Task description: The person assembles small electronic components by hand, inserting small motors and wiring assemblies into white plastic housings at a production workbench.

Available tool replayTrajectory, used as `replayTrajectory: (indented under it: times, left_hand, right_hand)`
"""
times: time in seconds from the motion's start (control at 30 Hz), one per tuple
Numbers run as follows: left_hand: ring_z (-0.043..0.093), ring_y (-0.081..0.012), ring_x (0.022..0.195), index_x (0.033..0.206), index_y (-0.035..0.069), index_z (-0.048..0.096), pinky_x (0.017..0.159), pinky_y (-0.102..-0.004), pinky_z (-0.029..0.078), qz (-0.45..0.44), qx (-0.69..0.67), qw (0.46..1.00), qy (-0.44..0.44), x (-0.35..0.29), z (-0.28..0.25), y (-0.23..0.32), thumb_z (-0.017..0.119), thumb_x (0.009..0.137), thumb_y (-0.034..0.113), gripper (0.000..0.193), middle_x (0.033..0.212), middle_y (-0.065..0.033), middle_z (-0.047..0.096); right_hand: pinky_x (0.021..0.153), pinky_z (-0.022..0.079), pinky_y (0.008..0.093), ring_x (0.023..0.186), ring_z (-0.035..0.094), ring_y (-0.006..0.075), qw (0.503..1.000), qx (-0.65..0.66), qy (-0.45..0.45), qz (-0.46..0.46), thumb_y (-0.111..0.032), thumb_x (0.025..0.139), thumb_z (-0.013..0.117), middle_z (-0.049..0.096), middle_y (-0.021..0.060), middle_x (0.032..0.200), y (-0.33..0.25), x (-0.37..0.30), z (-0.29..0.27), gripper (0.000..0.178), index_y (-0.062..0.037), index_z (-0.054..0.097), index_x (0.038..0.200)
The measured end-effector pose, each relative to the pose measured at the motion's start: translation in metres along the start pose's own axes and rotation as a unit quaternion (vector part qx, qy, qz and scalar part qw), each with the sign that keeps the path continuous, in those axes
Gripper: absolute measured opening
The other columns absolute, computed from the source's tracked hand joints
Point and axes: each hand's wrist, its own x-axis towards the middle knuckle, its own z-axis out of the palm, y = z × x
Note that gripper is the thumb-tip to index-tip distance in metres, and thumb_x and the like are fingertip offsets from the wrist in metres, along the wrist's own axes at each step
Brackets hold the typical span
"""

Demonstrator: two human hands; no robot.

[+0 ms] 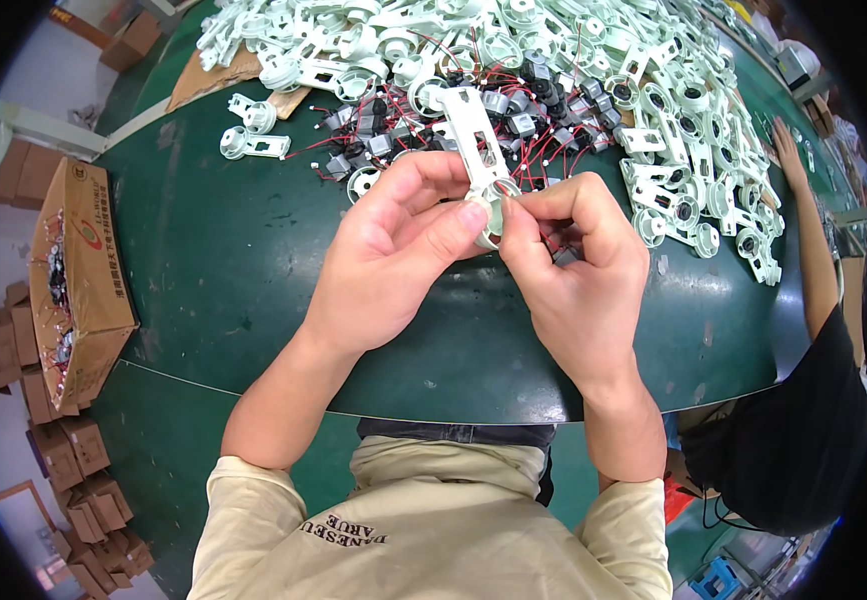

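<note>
"Located pale-green plastic housing [463, 105] where?"
"Above bench [203, 240], inside near edge: gripped in curled left hand [393, 230], with right hand [588, 260] pinched at its ring, contents indiscernible."
"Completed?"
"Judged unfinished; saw wired modules [521, 125] left loose."

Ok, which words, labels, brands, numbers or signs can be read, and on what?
Open brown carton: red emblem, dark lettering; wording withheld.
Beige shirt: dark chest lettering; wording withheld.
Stacked cartons: any print is too small to read.
Held pale green part: no readable text.
</note>
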Motion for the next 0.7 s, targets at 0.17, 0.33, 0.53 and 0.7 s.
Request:
replayTrajectory:
  times: [0.17, 0.33, 0.53, 0.7]
  left_hand:
    - [0.056, -0.0161, 0.105, 0.120, -0.001, 0.046, 0.090, -0.0307, 0.051, -0.001, -0.015, 1.000, -0.005, -0.0002, 0.0020, 0.0022, 0.057, 0.093, 0.007, 0.030, 0.117, -0.0110, 0.053]
    - [0.056, -0.0155, 0.105, 0.119, -0.001, 0.046, 0.090, -0.0295, 0.050, 0.010, -0.004, 1.000, -0.007, 0.0011, 0.0026, -0.0004, 0.057, 0.091, 0.003, 0.030, 0.114, -0.0105, 0.053]
    - [0.055, -0.0144, 0.104, 0.117, 0.000, 0.046, 0.088, -0.0285, 0.050, 0.008, -0.004, 1.000, -0.018, -0.0004, 0.0030, 0.0001, 0.057, 0.091, 0.001, 0.029, 0.112, -0.0102, 0.052]
    - [0.054, -0.0130, 0.103, 0.119, 0.000, 0.045, 0.086, -0.0279, 0.050, -0.004, 0.013, 1.000, -0.012, 0.0020, -0.0006, 0.0041, 0.060, 0.089, 0.003, 0.034, 0.111, -0.0090, 0.052]
  right_hand:
    - [0.048, 0.042, 0.0234, 0.055, 0.052, 0.0093, 0.998, 0.056, 0.024, 0.025, 0.004, 0.075, 0.068, 0.057, 0.0037, 0.069, -0.0033, 0.0018, 0.0028, 0.011, -0.0020, 0.060, 0.078]
    - [0.048, 0.041, 0.0233, 0.054, 0.050, 0.0085, 0.998, 0.047, 0.019, 0.027, 0.004, 0.076, 0.068, 0.057, 0.0033, 0.069, -0.0021, 0.0007, 0.0014, 0.009, -0.0020, 0.061, 0.079]
    - [0.048, 0.041, 0.0235, 0.054, 0.050, 0.0095, 0.998, 0.046, -0.003, 0.033, 0.003, 0.077, 0.067, 0.058, 0.0041, 0.070, -0.0020, 0.0002, 0.0015, 0.009, -0.0018, 0.061, 0.079]
    - [0.048, 0.042, 0.0238, 0.054, 0.051, 0.0105, 0.998, 0.043, -0.016, 0.031, 0.002, 0.077, 0.068, 0.058, 0.0049, 0.070, -0.0016, 0.0008, 0.0009, 0.008, -0.0016, 0.062, 0.080]
